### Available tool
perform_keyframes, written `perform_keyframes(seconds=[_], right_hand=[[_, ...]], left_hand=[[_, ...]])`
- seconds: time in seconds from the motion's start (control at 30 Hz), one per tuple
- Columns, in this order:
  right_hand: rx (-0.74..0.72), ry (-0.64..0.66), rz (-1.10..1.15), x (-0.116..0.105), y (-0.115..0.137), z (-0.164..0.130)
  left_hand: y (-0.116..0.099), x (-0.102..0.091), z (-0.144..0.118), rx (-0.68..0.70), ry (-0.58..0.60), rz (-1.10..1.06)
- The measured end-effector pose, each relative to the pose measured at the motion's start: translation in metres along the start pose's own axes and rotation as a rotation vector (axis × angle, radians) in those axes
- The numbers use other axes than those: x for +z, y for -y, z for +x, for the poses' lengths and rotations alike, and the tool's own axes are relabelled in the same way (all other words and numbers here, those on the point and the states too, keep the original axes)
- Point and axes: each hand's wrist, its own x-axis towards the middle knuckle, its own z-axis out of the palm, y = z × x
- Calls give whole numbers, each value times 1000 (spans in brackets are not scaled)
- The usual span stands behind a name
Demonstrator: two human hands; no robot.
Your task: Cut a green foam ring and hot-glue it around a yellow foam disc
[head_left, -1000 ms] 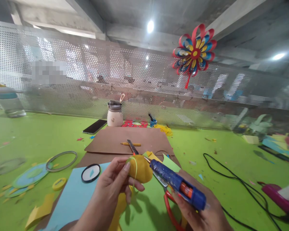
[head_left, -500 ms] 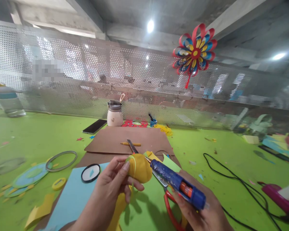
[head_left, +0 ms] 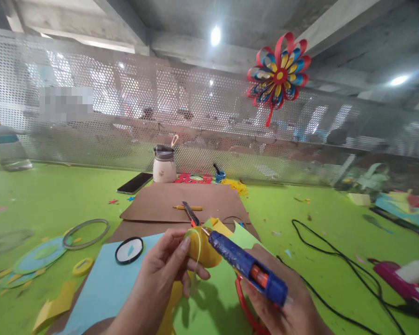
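My left hand (head_left: 160, 265) pinches a rounded yellow paper piece (head_left: 209, 253) by its left edge, thumb in front. A thin pale-green strip (head_left: 199, 249) curves over the front of that piece and hangs past its lower edge. In my right hand (head_left: 279, 288) is a blue hot glue gun (head_left: 233, 253), with an orange-red part showing through a slot in its body. Its metal nozzle (head_left: 206, 230) points left at the top of the yellow piece; whether it touches I cannot tell. Red-handled scissors (head_left: 244, 302) lie below the gun, partly hidden by my right hand.
Ahead, a utility knife (head_left: 191, 215) crosses a yellow pencil (head_left: 197, 208) on brown card (head_left: 153, 204). Light-blue paper (head_left: 91, 288) bears a black ring (head_left: 129, 251). A black cable (head_left: 330, 251) loops at right near a magenta tool (head_left: 398, 281). Behind stand a jar-shaped bottle (head_left: 164, 167) and a phone (head_left: 135, 183).
The glue gun has moved left, its nozzle now over the yellow piece's upper part. The green strip now hangs further right and lower. The whole view has shifted slightly.
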Motion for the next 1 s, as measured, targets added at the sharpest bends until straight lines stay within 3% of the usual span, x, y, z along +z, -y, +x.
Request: perform_keyframes(seconds=[1.0], right_hand=[[5, -12, -82, -4, -10, -7]], left_hand=[[-4, -8, 4, -57, -28, -56]])
